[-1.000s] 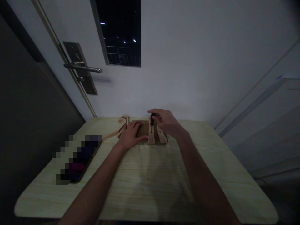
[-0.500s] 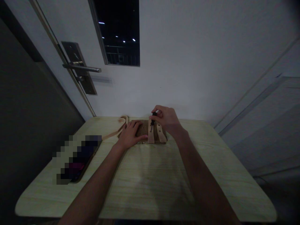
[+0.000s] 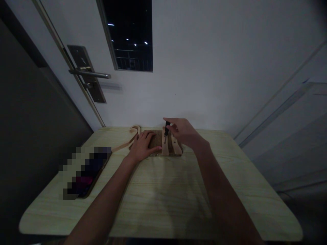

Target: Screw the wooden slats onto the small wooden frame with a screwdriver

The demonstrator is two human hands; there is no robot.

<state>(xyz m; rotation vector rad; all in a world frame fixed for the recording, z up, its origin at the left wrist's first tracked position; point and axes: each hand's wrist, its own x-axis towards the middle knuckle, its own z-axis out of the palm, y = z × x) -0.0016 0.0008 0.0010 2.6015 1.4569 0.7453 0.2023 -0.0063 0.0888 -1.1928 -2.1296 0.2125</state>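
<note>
My left hand (image 3: 143, 145) lies with spread fingers on the left part of a brown woven-looking board (image 3: 156, 140), its thumb pointing toward the pale strips. Two light wooden-looking pieces cross the right part of the board: a straighter one (image 3: 165, 149) and a wavy one with dark holes (image 3: 176, 147). My right hand (image 3: 182, 131) grips a small screwdriver (image 3: 167, 128) by its black handle. The screwdriver is nearly upright, its metal shaft meeting the straighter piece. A curved pale hook-shaped piece (image 3: 135, 131) sticks out at the left of the board, partly behind my left hand.
A phone (image 3: 94, 173), partly pixelated, lies at the left of the light wood-grain table (image 3: 158, 204). Behind the table's far edge stands a white door (image 3: 204, 68) with a metal handle (image 3: 93, 74) and a dark window (image 3: 130, 34).
My right hand has turned slightly on the screwdriver, with its index finger now stretched out over the handle's top. The left hand and the board stay in place.
</note>
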